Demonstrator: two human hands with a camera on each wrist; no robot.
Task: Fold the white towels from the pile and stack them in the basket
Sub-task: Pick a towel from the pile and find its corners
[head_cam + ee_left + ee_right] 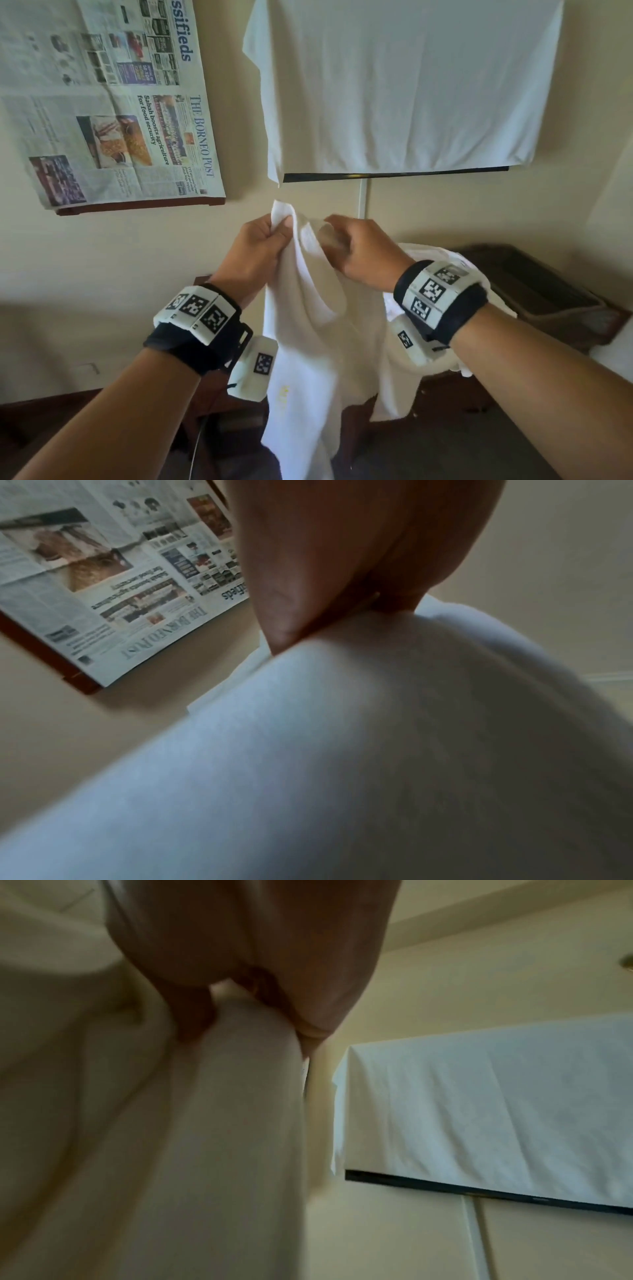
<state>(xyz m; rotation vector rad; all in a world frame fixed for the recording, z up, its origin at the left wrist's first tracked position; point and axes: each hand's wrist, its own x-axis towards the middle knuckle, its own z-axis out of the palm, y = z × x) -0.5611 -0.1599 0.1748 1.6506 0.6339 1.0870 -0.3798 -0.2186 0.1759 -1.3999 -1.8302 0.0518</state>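
A: Fig. 1, head view. Left hand (262,241): raised at chest height, fingers curled, thumb pinching a top corner of the white towel (308,342). Right hand (359,253): same height, just beside the left, fingers closed on the towel's upper edge; fingertips blurred.

B: And the towel itself?

A: Hangs from both hands in loose folds, lower end running out the bottom of the frame. Faint yellow mark low on the cloth. Both forearms reach in from below, each w/ a black wrist band carrying square-patterned tags.

B: Wrist views add anything?

A: Left wrist view: thumb pressed to the towel (342,750), which fills the lower frame. Right wrist view: fingers closed around a bunched fold of towel (222,1123); blurred.

B: Pile? Basket?

A: More white towels (479,287) lie heaped behind the right wrist, on dark wooden furniture (445,390). A dark woven basket (548,287) sits right of that heap, touching it; inside not visible.

B: Room?

A: Cream wall (102,274). Newspaper (109,102) fixed upper left over a reddish-brown frame. Upper right, a white sheet (411,85) draped over a wall-mounted flat panel, black bottom edge showing; a white cable strip drops from under it. Dark floor at bottom right.
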